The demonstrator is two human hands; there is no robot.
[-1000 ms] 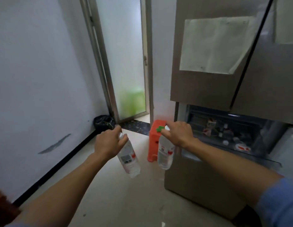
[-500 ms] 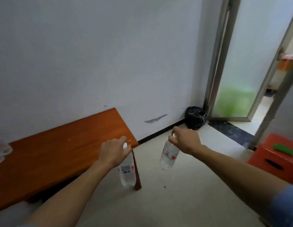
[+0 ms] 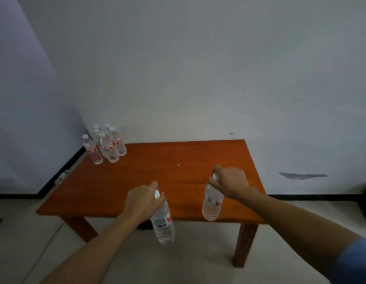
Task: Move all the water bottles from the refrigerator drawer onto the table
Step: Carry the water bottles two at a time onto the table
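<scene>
Now we face the tabletop squarely; half a second ago only its end showed, with the doorway beside it. Our left grip curls round the neck of a water bottle hanging at the near edge. Our right grip curls over the cap of a second bottle. Both hold clear water, and the writing on their red-and-white labels is unreadable. A cluster of bottles stands at the far left corner.

A blue sleeve covers the upper right arm
</scene>
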